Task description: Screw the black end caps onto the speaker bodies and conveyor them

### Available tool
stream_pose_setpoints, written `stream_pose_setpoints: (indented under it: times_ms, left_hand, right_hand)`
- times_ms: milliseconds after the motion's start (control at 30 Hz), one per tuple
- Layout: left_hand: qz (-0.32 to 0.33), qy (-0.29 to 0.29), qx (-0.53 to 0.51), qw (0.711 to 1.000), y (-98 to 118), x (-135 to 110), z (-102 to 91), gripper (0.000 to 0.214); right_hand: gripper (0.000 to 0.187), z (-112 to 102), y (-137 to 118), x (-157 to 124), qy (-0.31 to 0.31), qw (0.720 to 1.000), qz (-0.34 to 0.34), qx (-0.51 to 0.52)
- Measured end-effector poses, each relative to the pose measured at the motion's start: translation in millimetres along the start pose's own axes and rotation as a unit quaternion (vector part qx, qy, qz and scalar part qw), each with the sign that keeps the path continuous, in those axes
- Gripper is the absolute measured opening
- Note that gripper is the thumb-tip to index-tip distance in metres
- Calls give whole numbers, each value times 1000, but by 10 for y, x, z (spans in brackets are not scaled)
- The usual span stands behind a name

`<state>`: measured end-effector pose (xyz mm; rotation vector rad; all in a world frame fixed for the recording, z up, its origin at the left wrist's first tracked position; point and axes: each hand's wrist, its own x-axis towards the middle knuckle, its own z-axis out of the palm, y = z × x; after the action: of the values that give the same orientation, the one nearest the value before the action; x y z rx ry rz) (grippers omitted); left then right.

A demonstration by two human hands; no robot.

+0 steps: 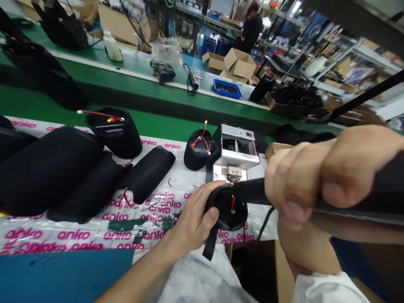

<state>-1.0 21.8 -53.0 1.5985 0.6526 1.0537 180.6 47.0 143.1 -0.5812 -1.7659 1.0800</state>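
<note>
My left hand (pixel 192 219) is closed around the round end of a black tube-shaped housing (pixel 229 206), with red and yellow wires showing inside its opening. Close to the camera, my right hand (pixel 318 172) is wrapped in a fist around the long black body of the same part (pixel 378 189). The round end sits just below a small silver machine (pixel 238 147) with a metal fixture at its front. A black strap (pixel 211 244) hangs down from the housing's end.
Several black housings (pixel 47 168) lie at left on a sheet printed with pink "anko" lettering (pixel 75 235). One round black cap with red wires (pixel 199 149) sits beside the machine. A green conveyor (pixel 158 122) runs behind. Another person stands far back near cardboard boxes (pixel 241 63).
</note>
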Motion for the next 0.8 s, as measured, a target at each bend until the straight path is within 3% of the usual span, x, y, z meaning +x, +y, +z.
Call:
stream_pose_setpoints:
  times_ms: [133,200,267,333,433,633,700,800]
  left_hand:
    - [-15,-37,-1,999,14,-21,-69,63]
    - [2,-60,18,998,20,-11,-100,76]
    - [10,-66,46,997,26,13,-110,97]
    - [-3,-52,70,996,24,41,-101,105]
    - [-12,-41,81,996,-19,78,-80,102]
    - [31,-32,62,997,-215,96,-57,106]
    - [26,-27,56,998,-252,67,-41,110]
    - [21,-6,37,999,-272,-13,8,109]
  right_hand:
    - [47,41,215,-6,33,996,-22,77]
    - [35,63,276,-8,49,992,-24,114]
    - [29,67,300,11,23,993,-18,117]
    - [28,62,305,47,-14,995,-12,97]
    - [41,97,306,97,-59,996,-19,69]
    - [90,275,303,78,71,995,0,76]
    - [100,187,260,21,100,994,27,35]
    - [107,-119,121,-131,110,992,39,-38]
